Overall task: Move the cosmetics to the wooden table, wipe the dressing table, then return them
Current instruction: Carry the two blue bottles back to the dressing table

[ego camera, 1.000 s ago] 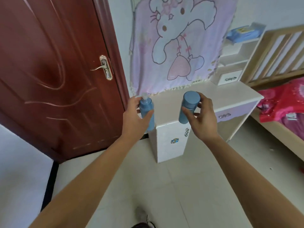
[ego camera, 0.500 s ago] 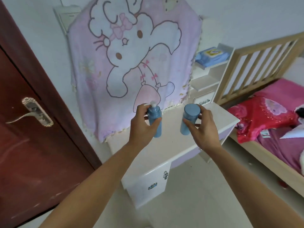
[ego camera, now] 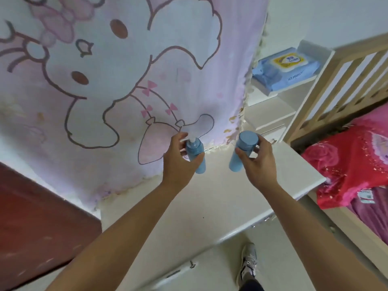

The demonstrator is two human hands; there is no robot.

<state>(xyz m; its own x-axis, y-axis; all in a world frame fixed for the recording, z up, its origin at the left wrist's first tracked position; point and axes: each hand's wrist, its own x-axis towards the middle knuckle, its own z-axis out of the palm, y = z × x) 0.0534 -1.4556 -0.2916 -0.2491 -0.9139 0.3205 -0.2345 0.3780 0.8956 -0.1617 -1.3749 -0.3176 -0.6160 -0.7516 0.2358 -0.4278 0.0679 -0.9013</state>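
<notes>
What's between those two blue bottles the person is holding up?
Nothing. In the head view, only bare dressing table top shows between the white-tipped bottle and the capped bottle, with the fringe of the cartoon cloth behind.

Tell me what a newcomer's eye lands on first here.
The big pink cloth with a cartoon character fills the upper left, hanging behind the white dressing table. At centre, the left hand grips a blue pump bottle and the right hand a blue capped bottle, both held over the tabletop. Bright red bedding glows at the right edge.
</notes>
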